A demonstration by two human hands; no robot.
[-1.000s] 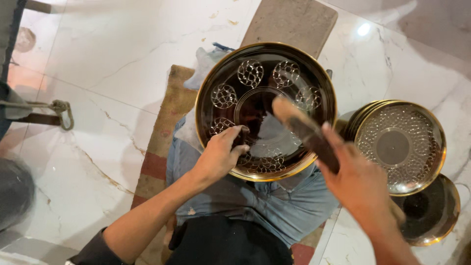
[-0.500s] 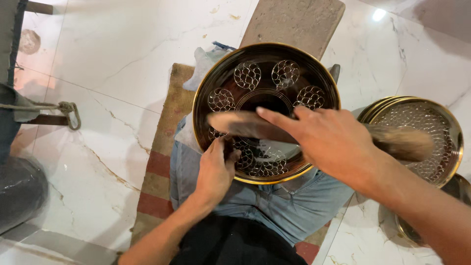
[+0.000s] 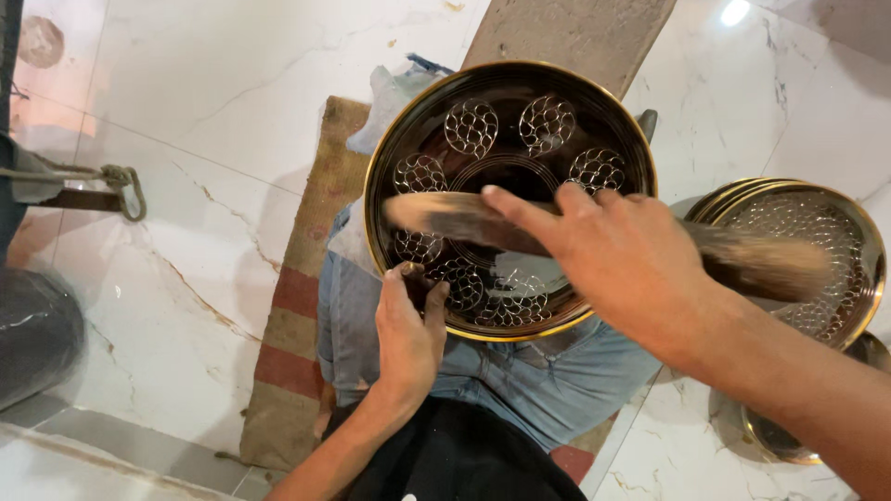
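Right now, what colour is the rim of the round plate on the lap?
Gold, around a dark plate, seen from the head view.

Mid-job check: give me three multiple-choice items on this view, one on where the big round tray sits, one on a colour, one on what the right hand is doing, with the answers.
1. Where does the round tray rest?
A. on the person's lap
B. hung on a wall
C. inside a bucket

2. What colour is the tray's rim?
A. red
B. gold
C. white

3. What is the state of the right hand?
A. flat on the floor
B. empty and raised
C. closed on a long stick

Answers:
1 A: the tray lies over the jeans-clad legs, its near edge gripped by the left hand.
2 B: a gold band rings the dark, patterned face.
3 C: the fingers wrap a blurred brownish stick that crosses the tray toward the stacked trays beside it.
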